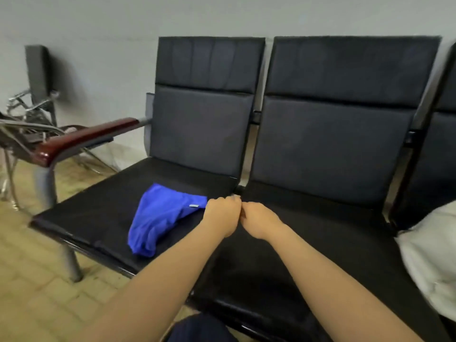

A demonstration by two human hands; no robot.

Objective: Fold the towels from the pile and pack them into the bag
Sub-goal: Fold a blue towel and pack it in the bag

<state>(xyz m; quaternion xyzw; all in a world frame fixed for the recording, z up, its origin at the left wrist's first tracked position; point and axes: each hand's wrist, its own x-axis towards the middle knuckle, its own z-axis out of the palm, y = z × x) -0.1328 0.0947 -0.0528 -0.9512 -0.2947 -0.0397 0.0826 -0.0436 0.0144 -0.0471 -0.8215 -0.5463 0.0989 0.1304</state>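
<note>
I logged the blue towel [162, 218] bunched toward the right edge of the left seat [98, 218], where left hand [223, 215] and right hand [259, 218] met, fingers curled; I couldn't tell what they pinched.

Black bench seats [320, 144] w/ wooden armrest [86, 139], metal chair frames [24, 114] left by wall [98, 25].

Flat, rather dim indoor light lies evenly over the scene, leaving only soft shadows and a dull sheen along the front edge of the black seats [320, 243]. Motion blur softens everything (worst toward the right edge), and the wide lens tilts and bows the seat backs [340, 129] outward.
</note>
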